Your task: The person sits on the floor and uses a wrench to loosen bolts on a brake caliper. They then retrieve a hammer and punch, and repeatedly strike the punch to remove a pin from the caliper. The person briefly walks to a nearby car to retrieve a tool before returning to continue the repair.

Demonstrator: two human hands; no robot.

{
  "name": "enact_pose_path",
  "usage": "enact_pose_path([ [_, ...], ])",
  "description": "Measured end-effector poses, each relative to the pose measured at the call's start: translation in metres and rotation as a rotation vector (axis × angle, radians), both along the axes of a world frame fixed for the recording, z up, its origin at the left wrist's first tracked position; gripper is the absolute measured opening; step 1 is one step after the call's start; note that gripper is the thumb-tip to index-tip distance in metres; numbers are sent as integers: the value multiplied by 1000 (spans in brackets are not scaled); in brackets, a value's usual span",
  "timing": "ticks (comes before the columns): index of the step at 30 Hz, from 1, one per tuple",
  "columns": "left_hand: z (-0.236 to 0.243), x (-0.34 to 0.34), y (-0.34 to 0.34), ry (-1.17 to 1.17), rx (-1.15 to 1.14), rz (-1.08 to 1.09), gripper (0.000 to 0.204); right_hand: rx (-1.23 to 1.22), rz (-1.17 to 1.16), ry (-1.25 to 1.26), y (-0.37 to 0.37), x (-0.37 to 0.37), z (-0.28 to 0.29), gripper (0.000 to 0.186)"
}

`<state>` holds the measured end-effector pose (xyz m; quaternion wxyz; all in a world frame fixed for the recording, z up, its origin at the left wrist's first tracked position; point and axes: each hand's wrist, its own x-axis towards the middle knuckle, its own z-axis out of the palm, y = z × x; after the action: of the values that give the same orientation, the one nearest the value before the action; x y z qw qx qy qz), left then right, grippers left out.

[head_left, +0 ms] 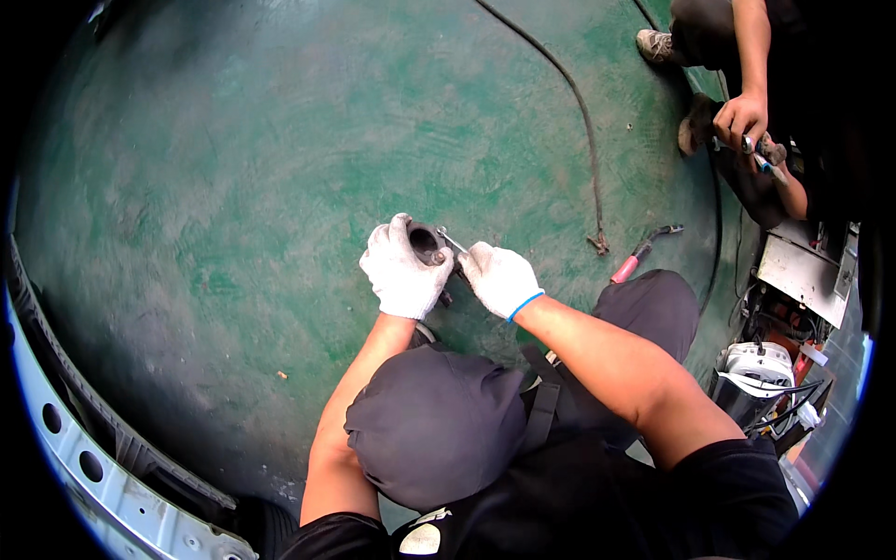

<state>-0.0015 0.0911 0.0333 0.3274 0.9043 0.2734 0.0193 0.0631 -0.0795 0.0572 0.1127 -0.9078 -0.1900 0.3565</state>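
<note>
My left hand [401,271], in a white knit glove, is closed round a dark metal part [425,241] with a round hollow opening, held above the green floor. My right hand [495,280], in a white glove with a blue cuff, grips a slim silver tool [453,241], apparently a small wrench, whose head lies at the right rim of the part. Its fingertips are close beside the left hand's thumb. The lower side of the part is mostly hidden by the gloves.
A co-worker's hands [747,121] hold tools at the upper right. A dark hose [588,131] and a pink-handled tool [627,267] lie on the floor [233,168]. Metal equipment [798,266] and a bucket [758,364] stand right. A pale blue metal panel [65,425] curves along the left.
</note>
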Motion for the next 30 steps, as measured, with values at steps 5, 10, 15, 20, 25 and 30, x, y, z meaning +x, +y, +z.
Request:
enact_pose_path([
  [5,-3,4,-1,0,14,6,68,20,12,22,-1,6,1,38],
  [10,-3,1,-1,32,2,-11,71,70,16,7,-6,7,-3,38],
  [15,-4,2,-2,54,-6,-16,74,99,20,-3,-12,8,-8,37],
  [20,-2,0,-1,76,-13,-23,75,108,27,7,-12,10,-10,37],
  [25,-3,0,0,74,-13,-29,76,140,23,14,-16,10,-13,36],
  [30,-4,-1,2,63,-24,-33,77,158,20,26,-18,12,-14,36],
])
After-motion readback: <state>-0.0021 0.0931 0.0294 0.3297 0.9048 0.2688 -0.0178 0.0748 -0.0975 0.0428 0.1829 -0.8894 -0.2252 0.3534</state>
